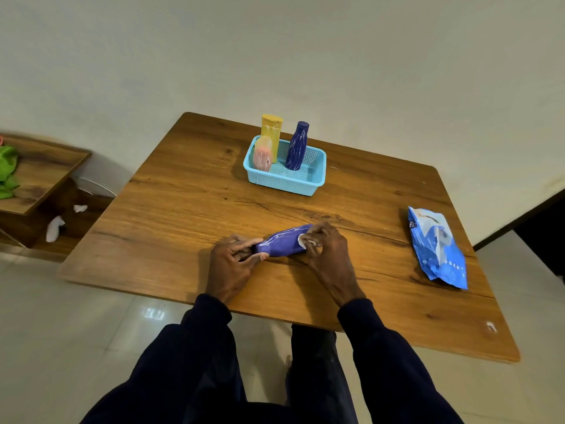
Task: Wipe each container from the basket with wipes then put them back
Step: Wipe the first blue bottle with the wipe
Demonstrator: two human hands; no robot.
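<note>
Dark sleeves (211, 328) reached forward from the near edge of the tabletop (183, 209). Between the two hands a purple bottle (282, 244) lay on its side, low over the wood. The left hand (230, 264) pinched its narrow cap end with curled fingers and thumb. The right hand (328, 255) curled over its wider end, pressing a white wipe (305, 240) against it. Farther back stood a light blue basket (287, 182) holding a yellow container (271, 130), a dark blue bottle (297, 145) and a pink container (262, 156), all upright. A blue wipes pack (437, 249) lay well to the right.
</note>
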